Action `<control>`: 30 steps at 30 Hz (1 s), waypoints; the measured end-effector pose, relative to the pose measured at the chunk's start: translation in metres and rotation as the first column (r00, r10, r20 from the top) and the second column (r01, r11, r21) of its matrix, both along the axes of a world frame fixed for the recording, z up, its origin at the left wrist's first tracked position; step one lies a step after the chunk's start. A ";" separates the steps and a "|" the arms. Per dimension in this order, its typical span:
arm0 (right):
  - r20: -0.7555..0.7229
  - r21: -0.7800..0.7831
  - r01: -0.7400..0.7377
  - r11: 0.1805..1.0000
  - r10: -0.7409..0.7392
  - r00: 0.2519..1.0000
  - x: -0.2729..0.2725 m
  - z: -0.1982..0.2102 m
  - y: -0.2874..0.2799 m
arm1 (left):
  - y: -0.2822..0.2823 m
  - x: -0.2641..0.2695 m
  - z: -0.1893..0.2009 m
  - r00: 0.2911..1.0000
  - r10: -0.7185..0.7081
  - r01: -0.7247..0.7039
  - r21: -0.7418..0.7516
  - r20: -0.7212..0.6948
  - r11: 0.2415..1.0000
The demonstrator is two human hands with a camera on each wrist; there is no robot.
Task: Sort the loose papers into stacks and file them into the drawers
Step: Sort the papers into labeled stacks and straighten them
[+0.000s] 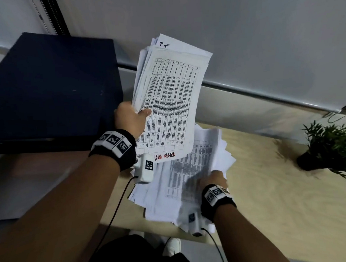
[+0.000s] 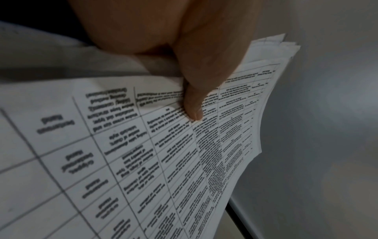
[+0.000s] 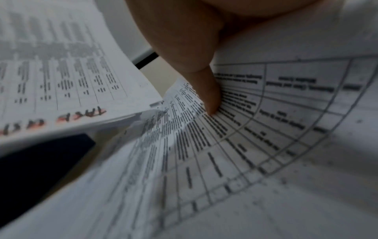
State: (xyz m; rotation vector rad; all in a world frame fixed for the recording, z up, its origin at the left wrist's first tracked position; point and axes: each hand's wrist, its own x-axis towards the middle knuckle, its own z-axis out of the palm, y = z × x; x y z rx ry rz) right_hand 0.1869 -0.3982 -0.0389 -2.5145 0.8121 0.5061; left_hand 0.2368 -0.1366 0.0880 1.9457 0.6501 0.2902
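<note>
Two batches of printed papers are in play over a light wooden table (image 1: 275,195). The left hand (image 1: 129,119) holds one stack of papers (image 1: 170,98) raised off the table, thumb (image 2: 194,103) pressed on the top sheet and the fingers curled out of sight beneath, so the sheets are pinched along their left edge. The top sheet carries a printed grid of text, with red handwriting at the edge nearest the person. Below and to the right, a loose pile of papers (image 1: 172,192) lies fanned out on the table near its front edge. The right hand (image 1: 213,179) grips the right side of this pile, its thumb (image 3: 208,95) pushing down on a curved top sheet; the other fingers are hidden under the paper. A dark blue cabinet (image 1: 48,88) stands to the left of the table, close behind the raised stack. A small potted plant (image 1: 333,146) sits at the table's right end, well apart from the papers. Both wrists wear black bands with white coded tags.
</note>
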 end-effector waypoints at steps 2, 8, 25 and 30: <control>-0.018 -0.068 -0.025 0.997 0.024 1.000 0.000 0.004 -0.008 | 0.001 0.001 -0.001 1.000 0.003 -0.003 -0.002 -0.016 1.000; -0.025 -0.085 -0.088 0.992 0.086 0.996 -0.003 -0.006 0.002 | -0.004 0.005 -0.004 0.999 -0.033 0.032 -0.007 -0.028 0.999; 0.462 -0.015 -0.041 0.999 0.044 0.886 0.014 0.100 -0.100 | -0.018 -0.022 -0.095 0.695 -0.227 0.315 0.005 -0.682 0.949; 0.637 0.127 -0.025 0.992 -0.062 0.768 0.025 0.168 -0.111 | -0.030 -0.034 -0.116 0.814 -0.241 0.294 0.018 -0.528 0.956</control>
